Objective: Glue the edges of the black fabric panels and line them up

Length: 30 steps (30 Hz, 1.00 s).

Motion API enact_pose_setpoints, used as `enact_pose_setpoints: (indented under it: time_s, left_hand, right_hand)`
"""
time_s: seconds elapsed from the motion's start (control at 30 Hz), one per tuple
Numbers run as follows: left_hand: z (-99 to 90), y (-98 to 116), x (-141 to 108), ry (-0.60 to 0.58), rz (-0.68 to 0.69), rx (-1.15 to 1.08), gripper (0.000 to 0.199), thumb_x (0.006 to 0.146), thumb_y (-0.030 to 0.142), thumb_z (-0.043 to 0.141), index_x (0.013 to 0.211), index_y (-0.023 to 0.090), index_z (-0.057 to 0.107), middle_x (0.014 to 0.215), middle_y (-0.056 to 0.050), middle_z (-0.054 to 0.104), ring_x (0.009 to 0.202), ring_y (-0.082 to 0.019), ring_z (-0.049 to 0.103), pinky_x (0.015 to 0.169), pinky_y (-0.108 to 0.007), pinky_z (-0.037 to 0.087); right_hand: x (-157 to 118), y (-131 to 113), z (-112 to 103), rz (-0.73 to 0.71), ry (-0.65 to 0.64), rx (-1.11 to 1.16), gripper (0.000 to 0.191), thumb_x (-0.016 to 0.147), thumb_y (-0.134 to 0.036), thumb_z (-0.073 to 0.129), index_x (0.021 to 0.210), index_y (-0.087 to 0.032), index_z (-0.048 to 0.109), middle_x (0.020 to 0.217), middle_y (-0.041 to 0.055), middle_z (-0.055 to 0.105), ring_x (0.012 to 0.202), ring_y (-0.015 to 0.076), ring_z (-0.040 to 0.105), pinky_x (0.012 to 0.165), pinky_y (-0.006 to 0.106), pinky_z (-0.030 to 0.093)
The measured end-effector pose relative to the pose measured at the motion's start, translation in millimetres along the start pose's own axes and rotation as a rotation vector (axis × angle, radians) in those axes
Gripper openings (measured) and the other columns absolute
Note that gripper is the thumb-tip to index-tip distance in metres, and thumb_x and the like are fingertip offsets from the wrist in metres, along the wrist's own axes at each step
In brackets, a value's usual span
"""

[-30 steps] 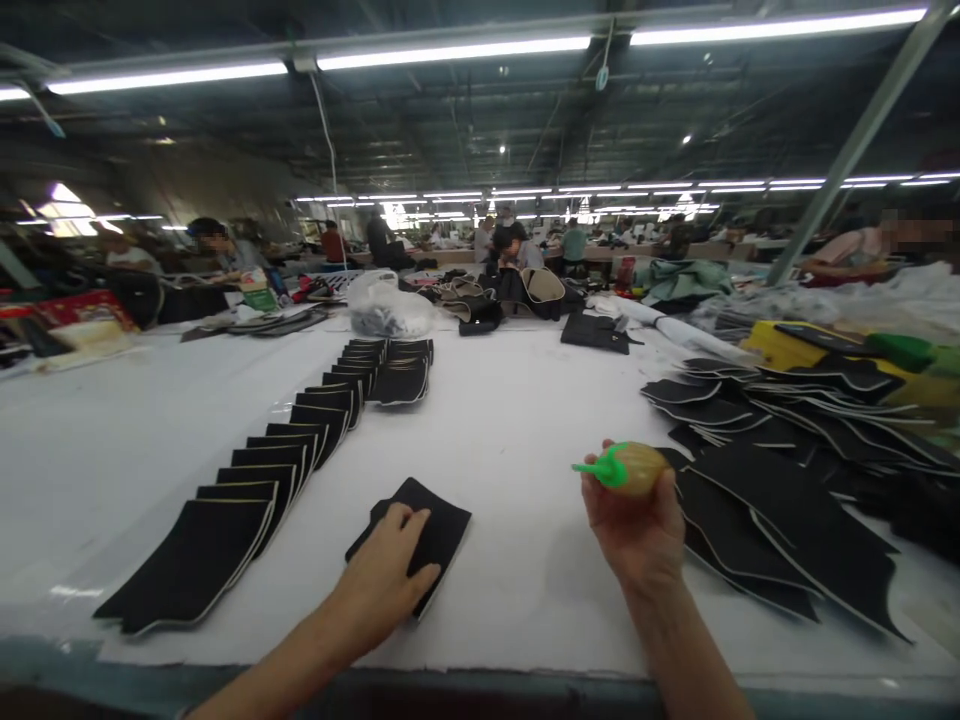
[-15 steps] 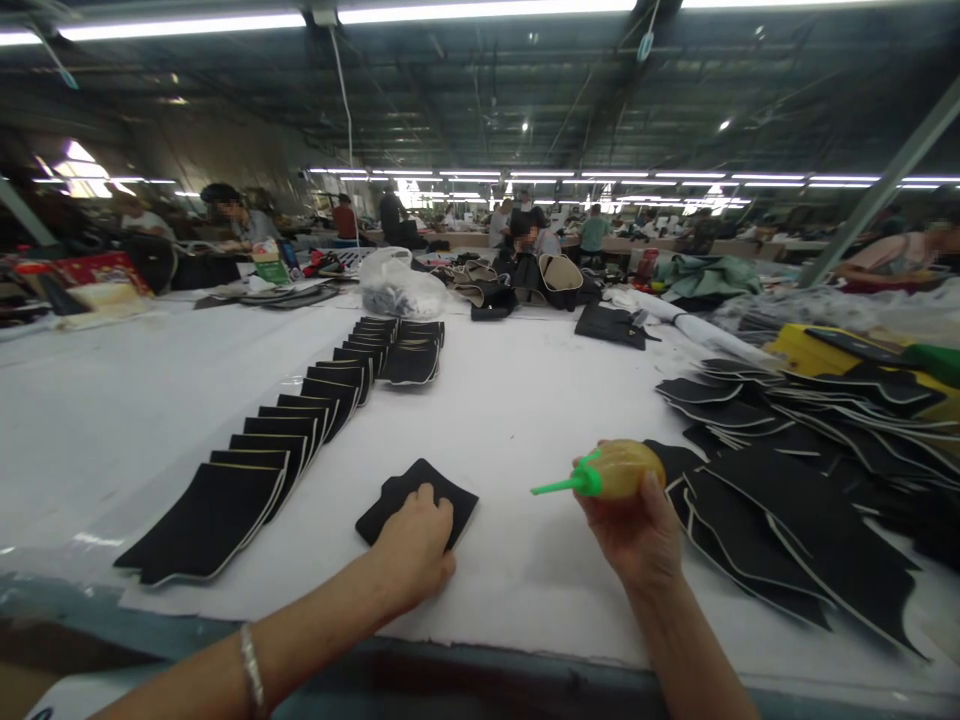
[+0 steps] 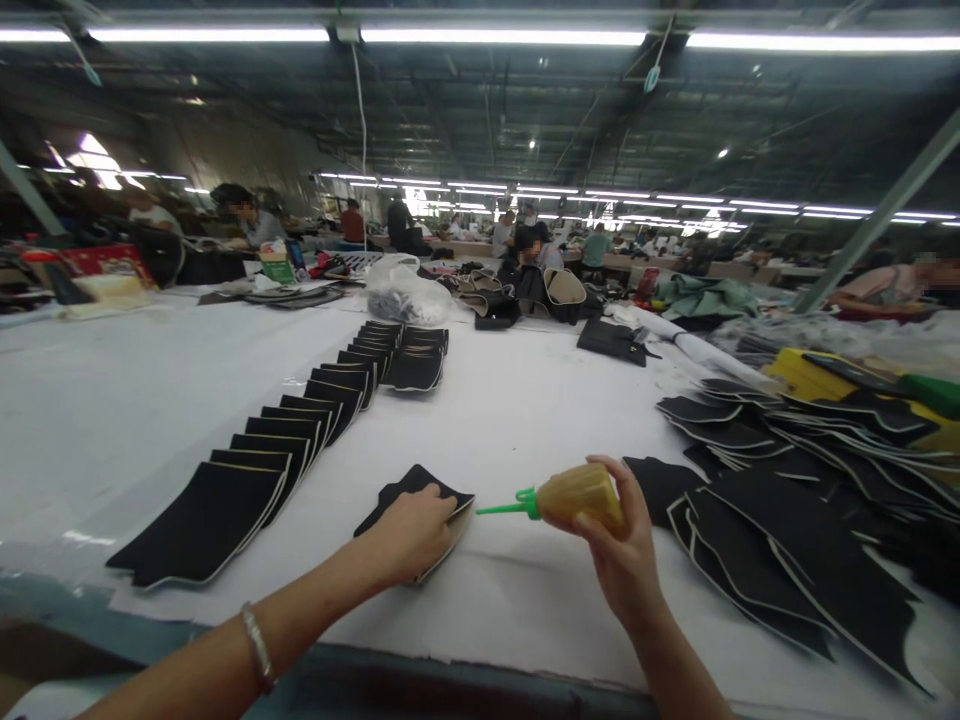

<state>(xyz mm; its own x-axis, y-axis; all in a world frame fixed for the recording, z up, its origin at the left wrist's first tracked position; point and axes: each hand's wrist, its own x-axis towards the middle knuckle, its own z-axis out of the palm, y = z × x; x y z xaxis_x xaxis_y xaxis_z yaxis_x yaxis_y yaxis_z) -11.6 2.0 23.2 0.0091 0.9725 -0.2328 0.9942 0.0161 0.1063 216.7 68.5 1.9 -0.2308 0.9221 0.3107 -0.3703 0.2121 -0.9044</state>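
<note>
A folded black piece (image 3: 411, 486) lies near the table's front, its right edge lifted to show a paler inner side. My left hand (image 3: 420, 532) grips that edge, fingertips on top. My right hand (image 3: 626, 545) is wrapped round a squeeze bottle of amber liquid (image 3: 581, 497). The bottle's thin green nozzle points left, its tip just right of the lifted edge. To the left runs a long row of overlapping folded black pieces (image 3: 202, 520), with a shorter stack (image 3: 415, 368) at its far end.
Loose black pieces (image 3: 780, 520) are heaped on the right, beside a yellow container (image 3: 802, 375). Farther back on the white table (image 3: 525, 400) lie a clear plastic bag (image 3: 405, 290), a black item (image 3: 613, 340) and bags. Several people are at work in the background.
The bottle has moved left and its nozzle now comes close to the black piece. My left hand has shifted slightly left, and the piece's right edge is now raised.
</note>
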Motion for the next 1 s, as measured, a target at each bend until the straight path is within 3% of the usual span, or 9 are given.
enact_pose_setpoints:
  time_s: [0.13,0.23,0.43,0.6,0.87,1.0]
  left_hand:
    - [4.6,-4.0,-0.2,0.008,0.028,-0.062,0.044,0.087,0.019,0.028,0.119,0.023,0.059,0.095,-0.009,0.061,0.076,-0.026,0.063,0.07,-0.039,0.048]
    - [4.8,-1.8,-1.9,0.011,0.02,-0.063,0.044,0.087,0.019,0.028,0.121,0.023,0.057,0.095,-0.009,0.061,0.076,-0.026,0.063,0.07,-0.04,0.048]
    - [4.0,0.0,-3.9,0.018,-0.004,-0.075,0.041,0.087,0.02,0.027,0.115,0.02,0.058,0.095,-0.01,0.061,0.076,-0.027,0.064,0.07,-0.041,0.048]
    - [9.9,-2.5,-4.2,0.037,0.008,-0.107,0.044,0.087,0.023,0.029,0.123,0.02,0.054,0.099,-0.011,0.059,0.081,-0.03,0.064,0.073,-0.045,0.049]
    - [14.7,-8.6,-8.5,0.001,0.048,-0.192,0.054,0.088,0.028,0.029,0.14,0.017,0.04,0.115,-0.013,0.055,0.085,-0.03,0.064,0.079,-0.047,0.049]
    - [10.4,-9.8,-10.7,-0.022,0.049,-0.225,0.056,0.087,0.028,0.029,0.141,0.015,0.038,0.114,-0.013,0.055,0.086,-0.029,0.064,0.081,-0.045,0.049]
  right_hand:
    - [1.1,-1.4,8.4,-0.209,-0.078,-0.43,0.058,0.068,-0.033,0.083,0.119,-0.028,0.054,0.11,0.004,0.054,0.092,0.0237,0.056,0.086,0.038,0.05]
    - [4.8,2.4,13.9,-0.283,-0.19,-0.537,0.06,0.071,-0.035,0.081,0.123,-0.029,0.05,0.113,0.0037,0.055,0.094,0.0227,0.057,0.084,0.033,0.049]
    - [6.7,5.7,22.4,-0.285,-0.333,-0.633,0.062,0.075,-0.034,0.08,0.127,-0.031,0.045,0.107,0.003,0.059,0.089,0.0213,0.059,0.079,0.031,0.049]
    - [3.9,4.2,24.2,-0.322,-0.405,-0.681,0.06,0.078,-0.032,0.078,0.127,-0.031,0.045,0.112,0.0039,0.058,0.094,0.0222,0.059,0.082,0.03,0.049]
    - [7.4,2.1,23.8,-0.211,-0.317,-0.638,0.056,0.077,-0.034,0.078,0.122,-0.028,0.046,0.102,0.0033,0.062,0.084,0.022,0.062,0.076,0.032,0.05]
    - [5.0,-0.3,25.1,-0.142,-0.344,-0.559,0.053,0.076,-0.033,0.078,0.12,-0.027,0.048,0.097,0.0014,0.061,0.079,0.02,0.06,0.071,0.029,0.05]
